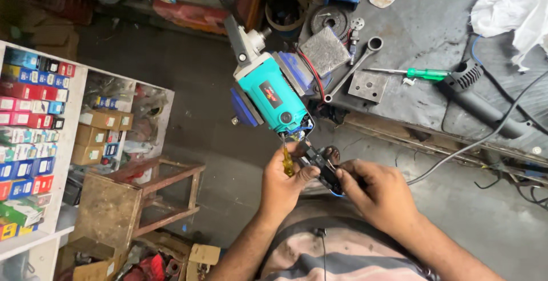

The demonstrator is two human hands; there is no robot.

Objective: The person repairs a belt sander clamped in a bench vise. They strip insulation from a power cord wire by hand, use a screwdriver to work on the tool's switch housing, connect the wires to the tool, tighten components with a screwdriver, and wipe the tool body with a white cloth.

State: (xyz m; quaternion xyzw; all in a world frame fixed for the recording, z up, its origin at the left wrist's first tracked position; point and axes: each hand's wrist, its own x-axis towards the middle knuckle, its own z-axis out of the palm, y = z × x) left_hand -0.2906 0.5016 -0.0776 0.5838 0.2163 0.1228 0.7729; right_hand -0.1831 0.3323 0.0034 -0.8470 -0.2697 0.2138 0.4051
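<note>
Grey metal worktop (422, 35) fills the upper right of the workshop view, above a dark concrete floor. White shelving (68, 138) stacked with small coloured boxes stands at the left, with a wooden stool (142, 198) beside it.

A teal power tool (271, 95) is clamped in a blue vise (299, 72) at the left edge of the worktop, overhanging the floor. Its rear end points down toward the hands, with wires exposed at the open end.

The left hand (285, 184) is closed around a yellow-handled screwdriver (287, 160). The shaft points up toward the open rear end of the tool; whether the tip touches it cannot be told.

The right hand (374, 192) pinches a black rear housing piece (324, 165) between thumb and fingers, in a narrow grip. The piece sits just below the tool, between both hands.

On the worktop lie:
- a ring spanner (354, 64) near the vise;
- a small steel plate (368, 87) beside the spanner;
- a green-handled screwdriver (414, 74) toward the middle;
- a grey angle grinder (479, 101) with its cable running off the front edge;
- a white cloth (514, 9) at the far right corner.
</note>
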